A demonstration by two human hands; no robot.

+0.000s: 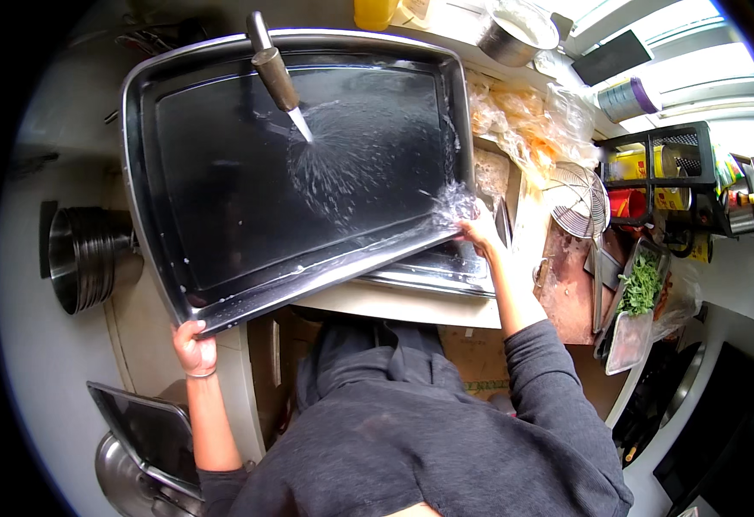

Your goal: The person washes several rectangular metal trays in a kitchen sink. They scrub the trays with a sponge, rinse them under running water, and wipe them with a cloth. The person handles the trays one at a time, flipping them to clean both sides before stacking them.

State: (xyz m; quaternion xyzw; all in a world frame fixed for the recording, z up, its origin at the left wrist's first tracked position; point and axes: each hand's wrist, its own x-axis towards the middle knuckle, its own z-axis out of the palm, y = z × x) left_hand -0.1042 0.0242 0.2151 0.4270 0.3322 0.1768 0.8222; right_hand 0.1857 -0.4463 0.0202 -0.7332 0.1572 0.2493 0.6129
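Note:
A large dark rectangular metal tray (234, 174) spans the view in front of me, tilted over the sink area. My left hand (196, 349) grips its near left corner, thumb on the rim. At the near right corner, my right hand (478, 229) holds the rim, with splashing water around the fingers. A metal faucet (276, 77) pours a stream of water (300, 126) onto the tray, where it fans out toward the near right. Beneath the tray, part of a shiny metal edge (428, 274) shows; what it belongs to is mostly hidden.
Stacked metal bowls (82, 258) stand at the left; another dark tray (150, 433) leans below them. To the right are plastic bags (532, 123), a wire strainer (577, 200), a reddish-brown board (564, 284), a container of green leaves (642, 281) and a black rack (658, 184). A metal pot (512, 39) sits behind.

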